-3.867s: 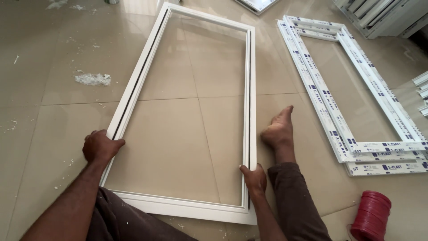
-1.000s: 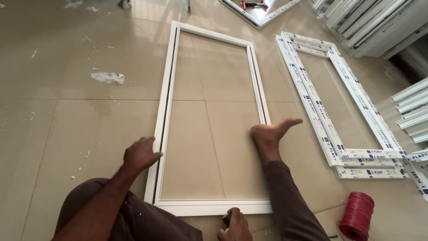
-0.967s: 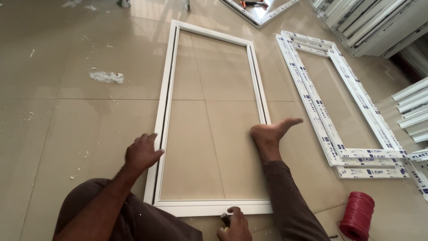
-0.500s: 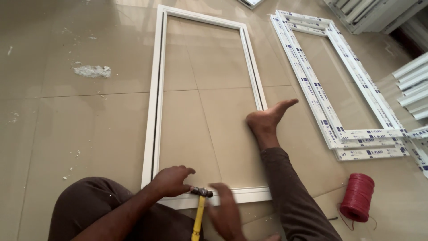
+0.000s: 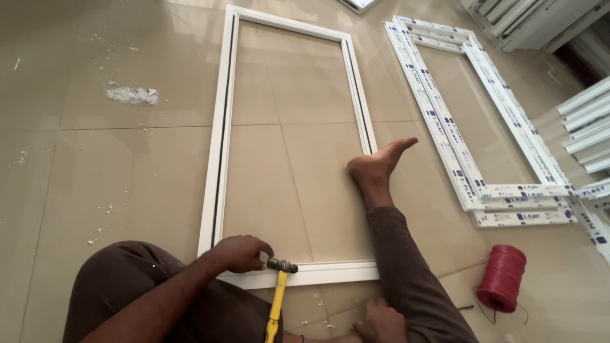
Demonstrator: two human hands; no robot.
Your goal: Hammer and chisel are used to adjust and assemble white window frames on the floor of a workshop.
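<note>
Here, two hands — left hand (image 5: 240,253) curled on one white frame (image 5: 223,146) by one hammer (image 5: 277,298); right hand (image 5: 380,322) unclear.

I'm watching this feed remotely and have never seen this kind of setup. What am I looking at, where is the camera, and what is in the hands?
There is no machine here: a person sits on a tiled floor, and the one camera is worn on their head, looking down. A white rectangular frame lies flat in front of them, with their bare foot resting by its right rail. The left hand is at the frame's near rail, next to the metal head of a yellow-handled hammer. The right hand is low by the bottom edge; whether it holds anything cannot be told. To the right lie stacked white frames with printed film and a red spool of cord.
</note>
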